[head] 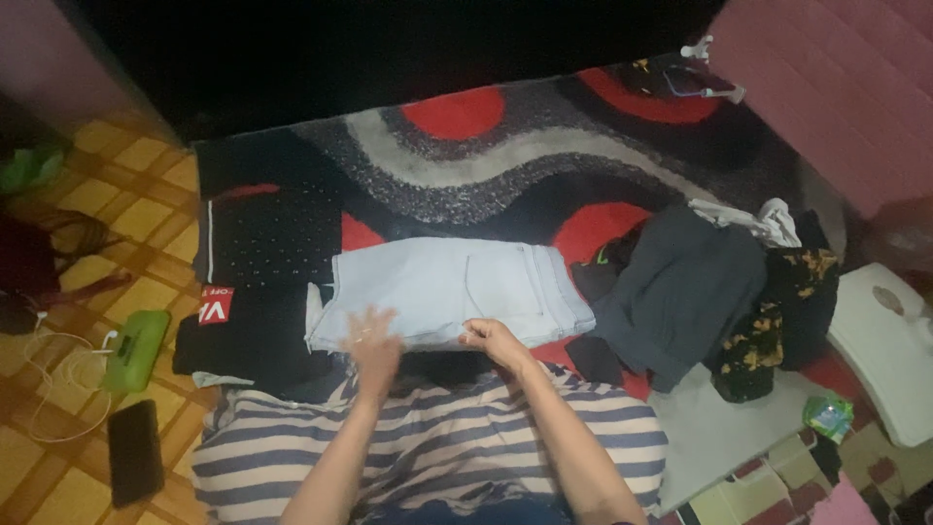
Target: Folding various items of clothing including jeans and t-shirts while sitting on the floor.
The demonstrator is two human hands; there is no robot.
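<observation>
Pale blue denim shorts (pixel 442 287) lie folded flat on the rug in front of me. My left hand (pixel 369 340) rests with fingers spread on the shorts' near left part. My right hand (pixel 494 339) pinches the near edge of the shorts at the middle. Folded black clothes (pixel 267 238) lie to the left of the shorts, one dotted white, one with a red and white patch (pixel 216 305). My striped shirt (pixel 437 437) fills the bottom.
A heap of dark unfolded clothes (pixel 700 292) lies to the right on the red, black and grey rug (pixel 505 156). A green box (pixel 136 348), a white cable and a dark phone (pixel 134 452) lie on the tiled floor at left. A white object (pixel 889 350) stands far right.
</observation>
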